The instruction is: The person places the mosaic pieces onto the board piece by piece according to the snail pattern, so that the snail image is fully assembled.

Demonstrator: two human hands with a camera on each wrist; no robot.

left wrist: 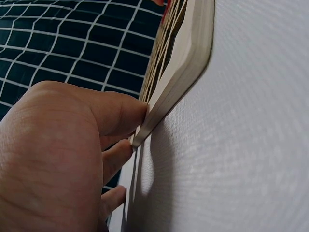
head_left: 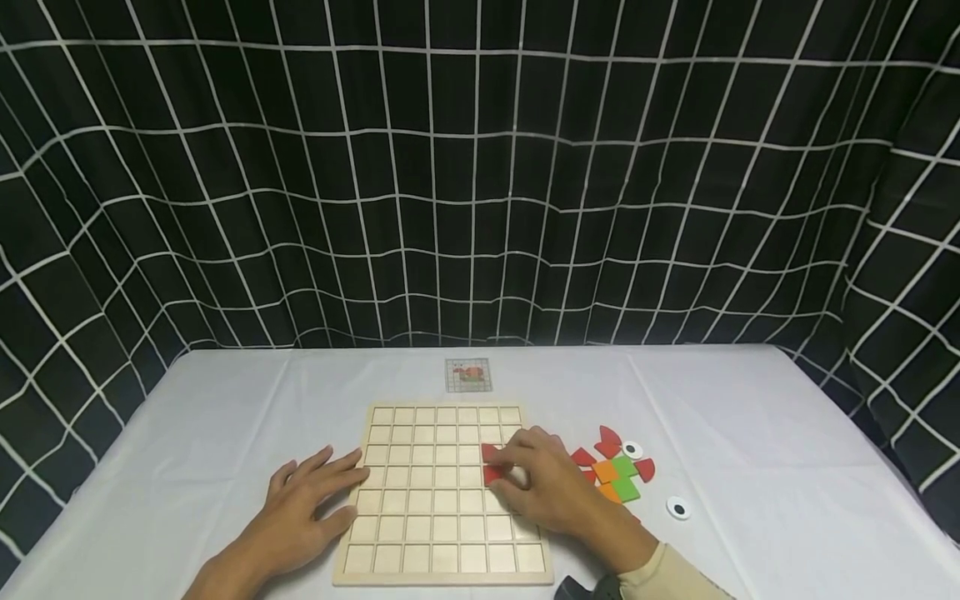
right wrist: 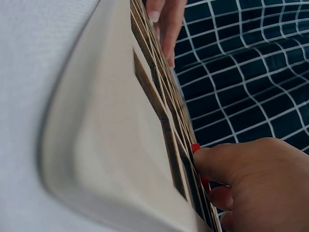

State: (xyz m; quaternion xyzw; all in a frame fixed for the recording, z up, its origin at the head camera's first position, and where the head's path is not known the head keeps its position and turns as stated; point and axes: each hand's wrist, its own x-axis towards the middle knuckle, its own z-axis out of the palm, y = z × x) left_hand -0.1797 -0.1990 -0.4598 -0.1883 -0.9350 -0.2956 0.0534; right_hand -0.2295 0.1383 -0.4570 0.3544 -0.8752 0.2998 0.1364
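A pale wooden board [head_left: 420, 527] with a grid of square recesses lies on the table. My left hand [head_left: 303, 512] touches the board's left edge with spread fingers; in the left wrist view the thumb [left wrist: 120, 113] meets the rim. Over the board's right side, my right hand [head_left: 551, 483] pinches a red piece [head_left: 492, 474] between thumb and curled fingers. Another red piece [head_left: 490, 452] lies in the cell just above, at the fingertips. In the right wrist view a bit of red [right wrist: 195, 147] shows beside the thumb; the fingers hide most of these pieces.
Right of the board lie loose red pieces [head_left: 610, 436], green squares [head_left: 626, 488], orange squares [head_left: 606, 472] and two round eye pieces [head_left: 678, 507]. A small picture card [head_left: 468, 375] lies beyond the board. Gridded black cloth [head_left: 480, 183] hangs behind the white-covered table [head_left: 225, 433].
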